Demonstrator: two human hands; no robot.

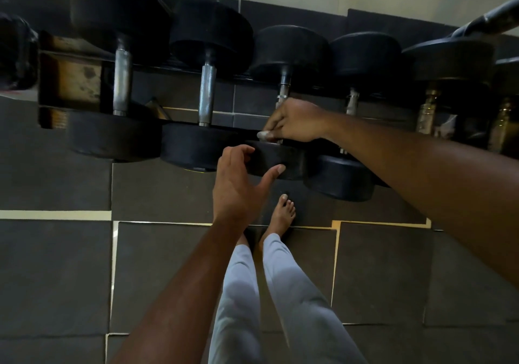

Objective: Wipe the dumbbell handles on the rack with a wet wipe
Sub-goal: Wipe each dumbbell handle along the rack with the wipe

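- Dumbbells sit side by side on a low rack (pixel 70 83), each with its long axis running away from the person, one black head near and one far.
- Room between neighbours is tight: the near heads almost touch, so only the bare steel handles between the heads give the hands a way in.
- Third dumbbell from the left (pixel 280 164) is the one being worked; its handle (pixel 282 94) points straight away from the person, and only its upper part shows above the right hand.
- Right hand (pixel 295 120) reaches in from the right, fingers curled round that handle close to the near head, clenching a whitish wet wipe (pixel 264 135) against the steel; only a small corner of the wipe shows, so how it wraps cannot be told.
- Left hand (pixel 238 184) is at the front edge of the same dumbbell's near head, thumb stretched along the rim and fingers loosely bent over the top; it seems to rest there, not clasp.
- Two larger dumbbells to the left show their knurled handles (pixel 207 94) uncovered.
- Floor mats (pixel 56 265) in front of the rack are dark tiles with pale seams, and the person's bare foot (pixel 282 215) stands just short of the near heads.
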